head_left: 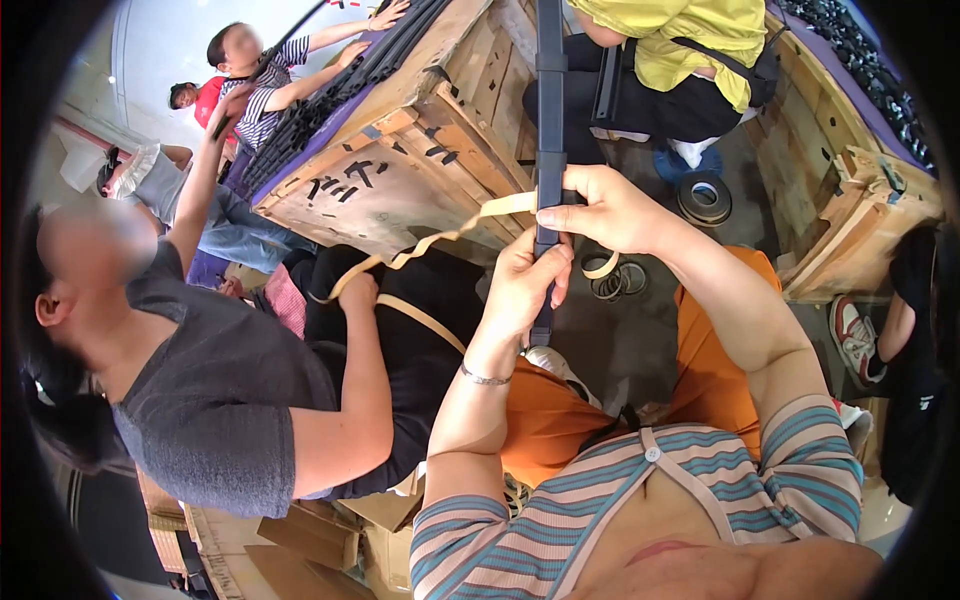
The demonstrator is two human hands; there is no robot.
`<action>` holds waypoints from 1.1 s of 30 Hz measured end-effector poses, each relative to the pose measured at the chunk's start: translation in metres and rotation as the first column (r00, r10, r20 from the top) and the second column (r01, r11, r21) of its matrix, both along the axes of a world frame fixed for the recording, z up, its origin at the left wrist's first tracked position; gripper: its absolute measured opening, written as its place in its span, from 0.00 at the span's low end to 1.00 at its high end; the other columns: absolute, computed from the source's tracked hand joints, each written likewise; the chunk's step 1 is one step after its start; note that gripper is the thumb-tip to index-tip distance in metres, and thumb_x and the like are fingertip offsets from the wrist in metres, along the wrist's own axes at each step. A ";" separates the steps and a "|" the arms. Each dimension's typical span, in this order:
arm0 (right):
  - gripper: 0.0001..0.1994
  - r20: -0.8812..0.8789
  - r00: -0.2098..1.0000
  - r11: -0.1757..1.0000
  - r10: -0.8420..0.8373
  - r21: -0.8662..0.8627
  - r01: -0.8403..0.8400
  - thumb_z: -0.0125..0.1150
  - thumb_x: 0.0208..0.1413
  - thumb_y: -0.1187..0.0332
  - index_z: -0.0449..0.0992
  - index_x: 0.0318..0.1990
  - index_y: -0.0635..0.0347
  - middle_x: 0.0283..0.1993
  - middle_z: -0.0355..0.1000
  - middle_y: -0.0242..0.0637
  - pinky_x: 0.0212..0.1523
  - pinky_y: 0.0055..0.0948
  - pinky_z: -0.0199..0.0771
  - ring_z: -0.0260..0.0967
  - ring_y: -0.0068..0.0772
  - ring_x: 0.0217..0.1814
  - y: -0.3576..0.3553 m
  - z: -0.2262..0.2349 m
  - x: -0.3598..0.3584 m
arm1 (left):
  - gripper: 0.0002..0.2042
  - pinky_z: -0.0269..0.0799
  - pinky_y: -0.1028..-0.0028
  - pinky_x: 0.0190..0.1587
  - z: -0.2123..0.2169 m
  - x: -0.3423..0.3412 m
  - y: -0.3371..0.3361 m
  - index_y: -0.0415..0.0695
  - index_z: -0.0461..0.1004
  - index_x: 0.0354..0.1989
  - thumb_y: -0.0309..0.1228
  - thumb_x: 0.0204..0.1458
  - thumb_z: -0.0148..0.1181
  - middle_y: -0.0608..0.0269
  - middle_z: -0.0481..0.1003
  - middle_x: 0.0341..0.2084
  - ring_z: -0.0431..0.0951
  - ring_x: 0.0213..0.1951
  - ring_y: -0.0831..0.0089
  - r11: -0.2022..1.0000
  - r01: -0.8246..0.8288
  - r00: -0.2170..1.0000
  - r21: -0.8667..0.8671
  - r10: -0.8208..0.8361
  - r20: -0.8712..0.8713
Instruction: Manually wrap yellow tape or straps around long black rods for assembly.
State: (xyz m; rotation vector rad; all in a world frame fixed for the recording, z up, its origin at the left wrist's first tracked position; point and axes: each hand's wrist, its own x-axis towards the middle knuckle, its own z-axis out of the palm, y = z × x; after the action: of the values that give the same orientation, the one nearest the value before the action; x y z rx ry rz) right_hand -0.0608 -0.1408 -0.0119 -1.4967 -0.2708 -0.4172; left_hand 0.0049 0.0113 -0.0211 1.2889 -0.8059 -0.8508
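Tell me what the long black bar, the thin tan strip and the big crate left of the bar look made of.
Long black bar: coated metal or plastic, satin; its faces are smooth and straight, but the look leaves it open.
Thin tan strip: perhaps matte paper or fabric tape; it ripples and curls.
Crate: wood, seemingly unpainted; brown planks show.

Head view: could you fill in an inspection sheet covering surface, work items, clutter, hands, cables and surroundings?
Surface: dark floor beneath the hands; left crate carries many black strips.
Work items: long black bar; tan strip meeting it and running left toward a co-worker in dark grey.
Clutter: dark roll and thin rings on the floor.
Hands: left hand grips the bar; right hand clasps it just above, thumb near the tan strip.
Cables: nothing seen.
Surroundings: right crate; person in yellow top; others further left.
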 end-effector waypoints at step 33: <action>0.18 0.020 0.995 0.976 -0.097 -0.192 0.099 0.58 0.51 0.66 0.66 0.48 0.65 0.34 0.62 0.25 0.33 0.14 0.59 0.56 0.10 0.33 -0.018 0.026 -0.005 | 0.09 0.45 0.84 0.12 -0.015 -0.021 0.019 0.41 0.63 0.31 0.34 0.54 0.53 0.74 0.57 0.11 0.52 0.10 0.85 0.988 -0.062 0.986 -0.139 0.039 -0.165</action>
State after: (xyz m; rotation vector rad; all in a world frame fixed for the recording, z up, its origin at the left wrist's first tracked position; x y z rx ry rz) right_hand -0.0657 -0.1591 0.0144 -1.7028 -0.2520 -0.4885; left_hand -0.0157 0.0306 -0.0359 1.0937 -0.6897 -0.8297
